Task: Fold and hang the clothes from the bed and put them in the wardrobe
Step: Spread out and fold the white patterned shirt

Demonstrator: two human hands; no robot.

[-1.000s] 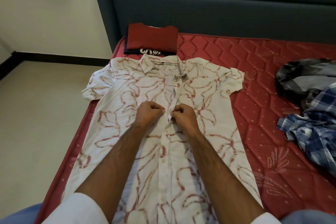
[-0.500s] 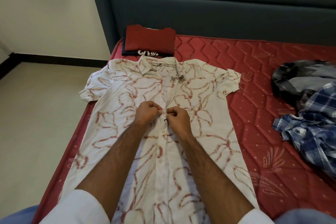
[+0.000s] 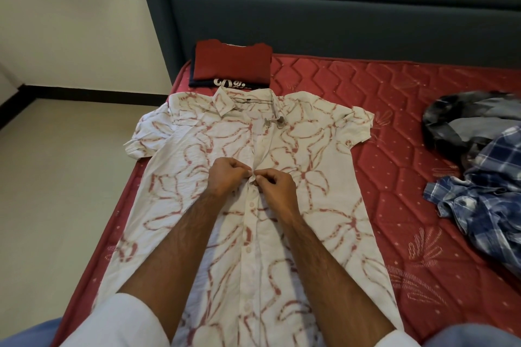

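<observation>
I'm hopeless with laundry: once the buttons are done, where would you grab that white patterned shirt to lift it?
Probably at the two shoulder seams beside the collar, reaching from above. The white patterned shirt lies flat, front up, collar toward the headboard, so it should hang straight. Both hands, left hand and right hand, now pinch its placket.

Cream wall, beige floor, dark padded headboard, perhaps teal

Both hands' fingers closed together on shirt placket
</observation>
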